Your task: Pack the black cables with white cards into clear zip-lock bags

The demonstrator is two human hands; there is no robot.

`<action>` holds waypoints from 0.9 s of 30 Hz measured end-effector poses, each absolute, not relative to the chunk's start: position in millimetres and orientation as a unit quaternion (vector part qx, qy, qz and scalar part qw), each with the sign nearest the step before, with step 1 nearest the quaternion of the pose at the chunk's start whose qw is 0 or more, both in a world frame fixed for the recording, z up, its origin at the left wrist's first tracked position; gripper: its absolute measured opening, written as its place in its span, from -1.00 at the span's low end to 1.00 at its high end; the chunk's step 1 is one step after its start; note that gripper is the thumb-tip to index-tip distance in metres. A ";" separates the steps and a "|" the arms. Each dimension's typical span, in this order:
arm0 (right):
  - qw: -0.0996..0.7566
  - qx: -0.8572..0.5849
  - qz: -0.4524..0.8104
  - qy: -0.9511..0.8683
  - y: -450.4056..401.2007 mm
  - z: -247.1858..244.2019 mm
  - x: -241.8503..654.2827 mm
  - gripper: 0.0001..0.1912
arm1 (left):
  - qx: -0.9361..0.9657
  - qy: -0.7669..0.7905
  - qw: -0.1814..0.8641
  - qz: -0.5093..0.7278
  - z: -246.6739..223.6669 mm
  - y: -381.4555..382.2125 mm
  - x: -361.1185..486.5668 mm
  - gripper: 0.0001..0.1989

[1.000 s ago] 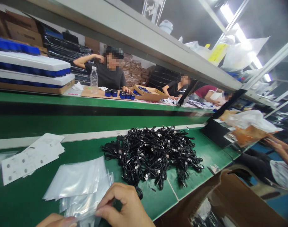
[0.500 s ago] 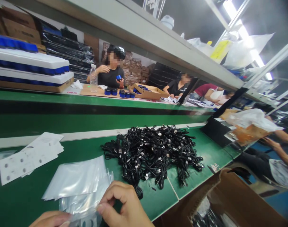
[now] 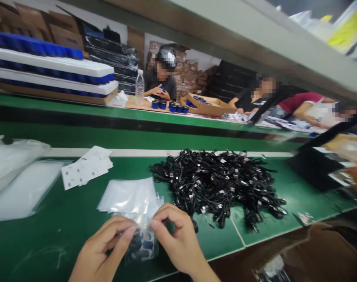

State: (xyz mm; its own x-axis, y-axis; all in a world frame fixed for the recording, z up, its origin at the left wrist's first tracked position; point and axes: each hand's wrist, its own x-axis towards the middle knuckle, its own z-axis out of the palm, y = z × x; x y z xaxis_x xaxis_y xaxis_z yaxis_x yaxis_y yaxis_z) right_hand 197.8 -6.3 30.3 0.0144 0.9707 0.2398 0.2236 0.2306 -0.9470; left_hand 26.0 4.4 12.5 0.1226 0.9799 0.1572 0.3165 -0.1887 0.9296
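Just now the left hand [image 3: 103, 244] and the right hand [image 3: 178, 235] have closed in toward each other above the green bench [image 3: 49, 250], and the view has swung so that the whole line sits further left. Both hands are grasping the top edge of a small clear plastic bag [image 3: 141, 244], thumb and fingers pinched on the thin film, which hangs between them just above the bench. Inside it lies something dark with bluish patches; the creased, glossy film hides what it is. Just beyond, a loose stack of flat clear bags [image 3: 127, 196] lies beside a heaped tangle of black cables [image 3: 216, 184], small metal plugs glinting among the matte loops. Further left rest white sheets [image 3: 86, 166] marked with round dots. Across the line, a co-worker [image 3: 161, 74] handles something small behind a row of blue jars [image 3: 172, 107], next to a plastic water bottle [image 3: 139, 88].
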 end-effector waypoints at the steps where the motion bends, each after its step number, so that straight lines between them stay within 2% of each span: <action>1: 0.502 -0.498 0.375 -0.600 -6.0 30.3 198.3 -0.86 | 0.636 0.507 0.400 0.423 17.0 3.7 26.9 -0.84; 5: 0.496 -0.497 0.403 -0.587 -3.9 26.3 195.5 -0.88 | 0.578 0.530 0.431 0.446 25.4 -0.5 32.3 -0.82; 10: 0.550 -0.522 0.398 -0.517 -5.7 12.9 175.8 -0.83 | 0.588 0.519 0.490 0.382 14.5 0.3 37.8 -0.74; 13: 0.557 -0.531 0.377 -0.515 -13.4 3.0 161.1 -0.85 | 0.595 0.535 0.450 0.397 6.8 -0.6 38.7 -0.70; 16: 0.518 -0.523 0.358 -0.574 -21.2 -3.7 152.5 -0.85 | 0.563 0.569 0.409 0.438 6.0 -6.3 42.5 -0.66; 21: 0.510 -0.519 0.279 -0.627 -22.1 -7.4 151.3 -0.80 | 0.460 0.597 0.417 0.508 8.1 -15.5 54.3 -0.62; 24: 0.507 -0.515 0.260 -0.640 -22.5 -9.2 149.9 -0.83 | 0.463 0.585 0.424 0.514 2.4 -16.8 54.8 -0.63; 27: 0.493 -0.528 0.235 -0.650 -26.5 -10.4 145.6 -0.85 | 0.490 0.577 0.382 0.530 -5.8 -17.8 50.9 -0.68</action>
